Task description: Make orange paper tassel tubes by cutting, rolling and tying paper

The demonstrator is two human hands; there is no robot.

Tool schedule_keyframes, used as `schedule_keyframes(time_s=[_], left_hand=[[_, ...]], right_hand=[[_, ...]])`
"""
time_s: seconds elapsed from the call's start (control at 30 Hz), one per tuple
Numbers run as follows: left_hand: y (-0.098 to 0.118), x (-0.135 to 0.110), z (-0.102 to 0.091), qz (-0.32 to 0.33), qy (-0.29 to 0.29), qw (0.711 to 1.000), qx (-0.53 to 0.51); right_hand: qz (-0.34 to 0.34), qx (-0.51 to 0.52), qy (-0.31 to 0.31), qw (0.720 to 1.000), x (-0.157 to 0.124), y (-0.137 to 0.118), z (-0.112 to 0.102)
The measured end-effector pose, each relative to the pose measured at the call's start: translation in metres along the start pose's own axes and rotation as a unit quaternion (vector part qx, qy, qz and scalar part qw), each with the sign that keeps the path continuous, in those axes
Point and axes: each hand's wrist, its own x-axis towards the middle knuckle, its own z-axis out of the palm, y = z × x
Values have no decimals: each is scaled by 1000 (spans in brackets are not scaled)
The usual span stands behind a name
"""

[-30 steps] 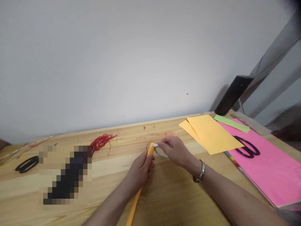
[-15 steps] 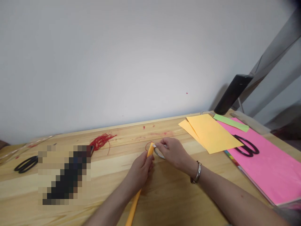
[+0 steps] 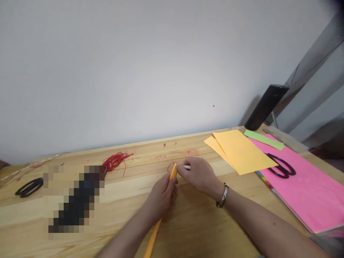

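My left hand [image 3: 160, 193] is wrapped around a long, thin orange paper tube [image 3: 153, 239], which slants from the bottom edge up to the middle of the table. Its upper end pokes out above my fingers. At that end, the fingertips of my right hand [image 3: 197, 173] are pinched together close to the paper. A narrow white edge of a tape roll [image 3: 186, 167] shows at these fingers; most of the roll is hidden by the hand. A thin loop of red string [image 3: 168, 167] curls out beside the tube's tip.
Left lie a red string bundle [image 3: 115, 161], black-handled scissors [image 3: 29, 187] and a blurred-out dark object [image 3: 76, 202]. Right are orange paper sheets [image 3: 243, 152], a green strip [image 3: 264, 139], pink paper [image 3: 309, 193] with more scissors [image 3: 281, 166], and a black cylinder [image 3: 266, 107] by the wall.
The tape roll has turned in my right hand, from a visible ring below the fingers to a thin white edge. My left hand keeps its hold on the tube, nearly still.
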Motion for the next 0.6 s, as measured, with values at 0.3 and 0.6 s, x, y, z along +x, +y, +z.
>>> schedule_keyframes(time_s=[0.3,0.6], left_hand=[[2,0,0,-50,-55,992,-105],[0,4,-14,-80,-119,955,-261]], right_hand=[[-11,28,-32,999,2,2,-2],[34,325,-198,924,5,11,0]])
